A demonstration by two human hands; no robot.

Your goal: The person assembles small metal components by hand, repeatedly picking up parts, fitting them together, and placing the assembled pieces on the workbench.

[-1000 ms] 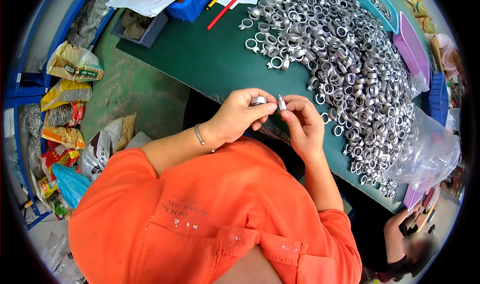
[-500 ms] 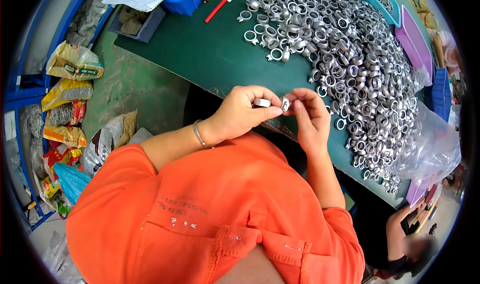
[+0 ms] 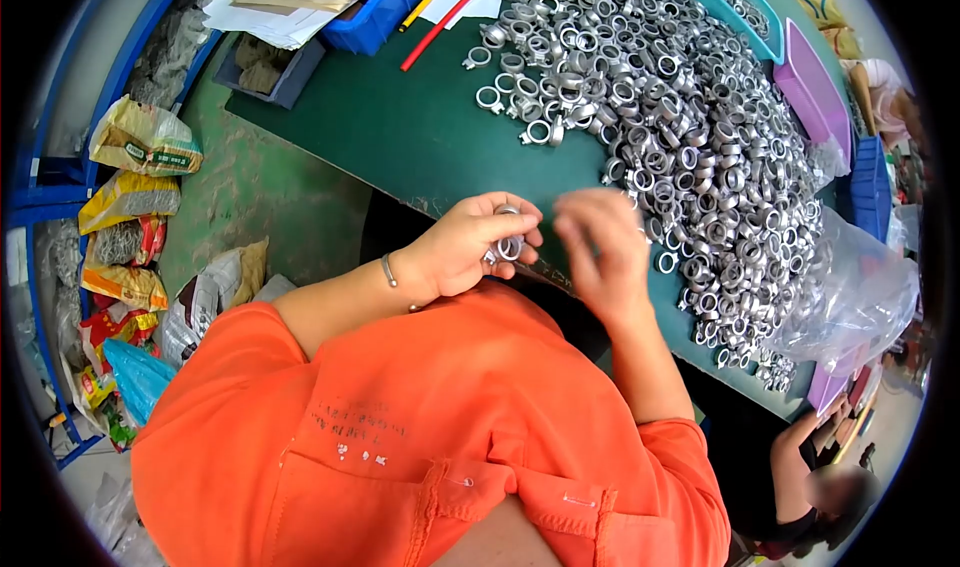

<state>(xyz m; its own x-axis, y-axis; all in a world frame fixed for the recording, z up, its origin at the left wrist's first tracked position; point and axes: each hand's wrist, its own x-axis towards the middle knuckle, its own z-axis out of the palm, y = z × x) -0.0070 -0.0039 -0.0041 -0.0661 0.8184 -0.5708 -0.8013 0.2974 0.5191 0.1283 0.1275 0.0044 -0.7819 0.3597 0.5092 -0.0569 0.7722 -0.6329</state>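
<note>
Metal rings point(image 3: 510, 246) are held in my left hand point(image 3: 462, 245), between the thumb and curled fingers; a bracelet circles that wrist. Close by on the right is my right hand point(image 3: 607, 252), raised near the table edge and apart from the left. Its fingers are blurred by motion, so whether they hold anything cannot be made out. Beyond both hands, a large pile of similar metal rings point(image 3: 690, 157) covers the right part of the green table point(image 3: 400, 127).
A red pen point(image 3: 440, 27), a yellow pen point(image 3: 420, 9), a blue bin point(image 3: 375, 27) and a grey bin point(image 3: 290, 72) lie at the back left. Clear plastic point(image 3: 850, 297) and a purple tray point(image 3: 815, 87) are right. Another person point(image 3: 795, 477) sits at lower right.
The hands have come apart. In my left hand the rings have turned, one now showing its open face. My right hand has moved off the piece it was touching and is blurred.
</note>
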